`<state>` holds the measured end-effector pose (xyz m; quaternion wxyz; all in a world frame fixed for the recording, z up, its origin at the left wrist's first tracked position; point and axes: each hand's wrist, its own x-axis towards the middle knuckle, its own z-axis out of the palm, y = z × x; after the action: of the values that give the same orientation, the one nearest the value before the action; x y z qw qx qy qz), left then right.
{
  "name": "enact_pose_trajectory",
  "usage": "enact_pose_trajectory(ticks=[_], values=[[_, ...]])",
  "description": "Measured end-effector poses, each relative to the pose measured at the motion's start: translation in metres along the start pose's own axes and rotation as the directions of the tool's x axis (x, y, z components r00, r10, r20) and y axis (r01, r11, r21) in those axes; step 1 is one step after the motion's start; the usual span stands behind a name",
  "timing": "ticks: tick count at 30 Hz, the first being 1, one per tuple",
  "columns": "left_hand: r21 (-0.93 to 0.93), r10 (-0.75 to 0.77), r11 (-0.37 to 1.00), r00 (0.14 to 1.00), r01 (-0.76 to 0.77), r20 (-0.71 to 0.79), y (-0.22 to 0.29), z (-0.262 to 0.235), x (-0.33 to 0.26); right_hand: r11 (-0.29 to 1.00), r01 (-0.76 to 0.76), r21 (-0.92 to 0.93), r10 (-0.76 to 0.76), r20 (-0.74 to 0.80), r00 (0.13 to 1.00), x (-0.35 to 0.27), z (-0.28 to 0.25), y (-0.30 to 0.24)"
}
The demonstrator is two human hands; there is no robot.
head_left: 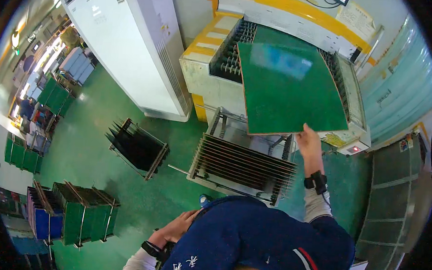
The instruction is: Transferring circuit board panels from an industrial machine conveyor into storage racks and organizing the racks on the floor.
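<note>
— Where is the green panel [291, 90]?

— The right hand [309, 142] holds it by its near edge, close to the right corner. The sheet stretches away from the person over the roller conveyor [230, 55] of the yellow-trimmed machine [281, 6], above the slotted rack [241, 165].

— And the fingers?

— They pinch that edge, thumb on top as far as the view shows; the underside is hidden.

— How would it handle?

— Probably thin, stiff and light, since one hand carries it nearly flat. The glossy face looks slippery and easily marked, so a grip at the bare rim suits it. Held from one corner, such a wide sheet likely flexes.

— The left hand [174, 230]?

— Low by the person's blue jacket [259, 245], fingers loosely curled, holding nothing that can be seen. A black rack [137, 148] stands on the green floor [88, 148] nearby.
</note>
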<state>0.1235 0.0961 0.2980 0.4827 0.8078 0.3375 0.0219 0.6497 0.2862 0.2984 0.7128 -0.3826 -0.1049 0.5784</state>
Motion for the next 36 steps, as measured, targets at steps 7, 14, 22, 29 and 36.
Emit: enact_pose_trajectory(ticks=[7,14,22,29,36], values=[[-0.060,-0.017,0.998,1.000,0.016,-0.004,0.001,-0.002,0.009,0.989,-0.125,0.076,0.133,-0.099,0.986,-0.007,-0.004,0.055],[-0.005,0.032,0.999,0.999,-0.032,-0.024,-0.001,0.001,0.010,0.974,-0.211,0.087,0.221,-0.119,0.968,0.001,0.023,0.061],[0.019,0.016,1.000,0.997,-0.015,-0.076,0.005,0.000,0.017,0.953,-0.279,0.122,0.289,-0.073,0.955,0.006,0.035,0.077],[-0.124,-0.103,0.988,0.992,0.095,-0.066,-0.001,0.004,0.019,0.948,-0.281,0.148,0.288,-0.031,0.957,0.018,0.042,0.087],[-0.032,-0.004,0.999,0.999,0.003,-0.042,0.011,-0.010,0.022,0.961,-0.248,0.126,0.249,0.004,0.968,0.065,0.036,0.073]])
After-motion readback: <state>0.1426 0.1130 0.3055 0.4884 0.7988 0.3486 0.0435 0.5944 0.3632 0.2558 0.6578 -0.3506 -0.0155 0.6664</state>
